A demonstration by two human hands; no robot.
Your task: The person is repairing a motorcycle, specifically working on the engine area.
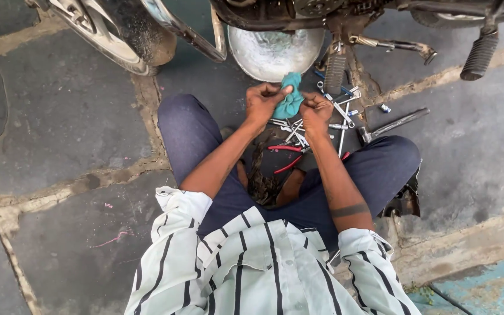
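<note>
Both hands together, left hand [262, 104] & right hand [315, 111] pinching teal rag [290, 100]; prob best to keep grip tight, wiping over metal bowl [272, 53] at 12 o'clock, w/ pliers [286, 156] at 6.

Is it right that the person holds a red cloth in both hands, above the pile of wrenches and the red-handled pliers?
Not quite: the cloth is teal, not red, as the head view shows. Both the left hand and the right hand do hold it, above the wrenches and the red-handled pliers.
</note>
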